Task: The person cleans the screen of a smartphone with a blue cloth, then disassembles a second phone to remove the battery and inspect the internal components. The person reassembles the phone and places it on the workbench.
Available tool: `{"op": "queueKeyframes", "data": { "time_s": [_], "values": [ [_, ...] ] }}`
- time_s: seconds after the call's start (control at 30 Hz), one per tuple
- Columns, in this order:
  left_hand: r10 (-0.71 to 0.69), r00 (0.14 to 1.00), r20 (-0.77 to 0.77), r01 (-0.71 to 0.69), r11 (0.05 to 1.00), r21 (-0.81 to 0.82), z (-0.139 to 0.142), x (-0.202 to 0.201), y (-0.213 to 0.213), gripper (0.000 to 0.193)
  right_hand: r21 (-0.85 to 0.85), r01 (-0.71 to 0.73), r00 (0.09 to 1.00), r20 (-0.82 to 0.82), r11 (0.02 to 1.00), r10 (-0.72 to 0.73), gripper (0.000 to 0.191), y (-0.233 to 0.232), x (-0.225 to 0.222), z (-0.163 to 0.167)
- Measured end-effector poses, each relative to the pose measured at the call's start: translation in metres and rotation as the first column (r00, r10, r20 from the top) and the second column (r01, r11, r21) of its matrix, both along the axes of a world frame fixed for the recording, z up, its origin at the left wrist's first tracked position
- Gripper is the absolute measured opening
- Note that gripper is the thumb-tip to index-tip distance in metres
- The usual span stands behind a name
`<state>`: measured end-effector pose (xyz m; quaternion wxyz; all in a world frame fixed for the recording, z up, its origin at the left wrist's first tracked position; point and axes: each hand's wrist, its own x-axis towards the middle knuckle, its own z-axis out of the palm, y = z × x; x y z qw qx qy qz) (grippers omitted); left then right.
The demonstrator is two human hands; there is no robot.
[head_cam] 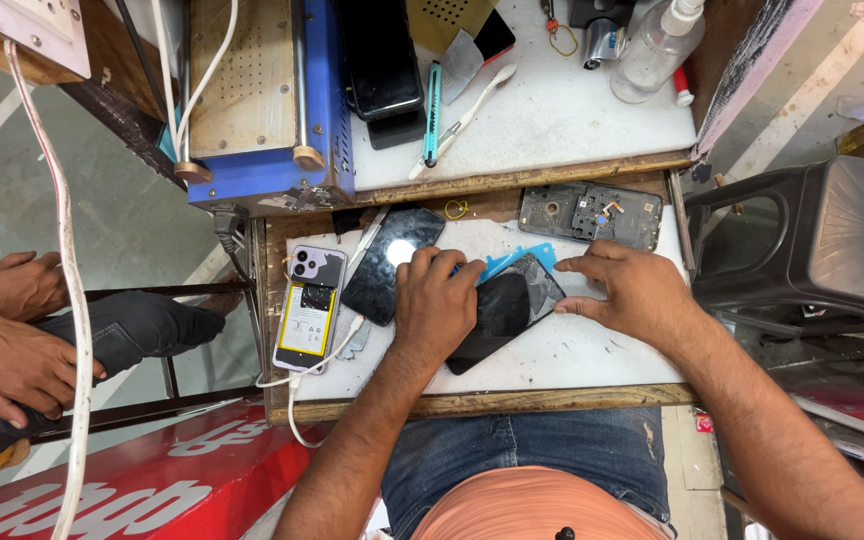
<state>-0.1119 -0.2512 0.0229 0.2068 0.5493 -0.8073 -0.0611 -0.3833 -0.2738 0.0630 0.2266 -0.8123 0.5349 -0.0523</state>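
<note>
While both hands press on a small crowded surface (572,360), the main risk, as I judge it, is the dark panel (504,312) slipping or cracking — it lies tilted across the white top, its lower end pointing toward the near wooden edge, and a sideways push could skate it that way. A second dark panel (392,262) lies just beside it to the left, close enough that a slide would knock the two together. Further left an opened phone (309,305), its yellow-labelled inside showing, sits near the left edge with a white cable (297,385) trailing off the front; a sleeve or wrist catching that cable could drag it off. Behind, a bare phone frame (590,213) rests on the wooden strip, well within reach of a stray elbow.

The left hand (437,300) lies curled on the panel's upper left part, fingers bent down onto it, covering that end; whether it pinches a tool I cannot tell. The right hand (627,288) rests just beside the panel's right end, fingers spread narrow and flat, fingertips touching or nearly touching its edge. A blue film strip (517,260) peeks out between the hands — it sits at the panel's upper edge and could snag or tear if pulled unevenly.
</note>
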Motion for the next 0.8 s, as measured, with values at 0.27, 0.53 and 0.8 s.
{"op": "queueKeyframes", "data": {
  "time_s": [0.27,0.53,0.8],
  "values": [
    [0.028,0.999,-0.029,-0.029,0.999,-0.020,-0.004,0.004,0.001,0.013,0.010,0.040,0.999,0.030,0.999,-0.041,0.060,0.008,0.010,-0.003],
    [0.024,0.997,-0.076,-0.031,0.996,-0.086,-0.008,0.001,0.003,0.014,0.006,0.124,0.992,0.018,0.992,-0.125,0.056,0.014,0.016,-0.002],
    [0.041,0.996,-0.081,-0.051,0.992,-0.113,-0.013,0.000,0.004,0.007,-0.050,0.091,0.995,0.041,0.995,-0.089,0.053,0.015,0.014,-0.001]
  ]
}}
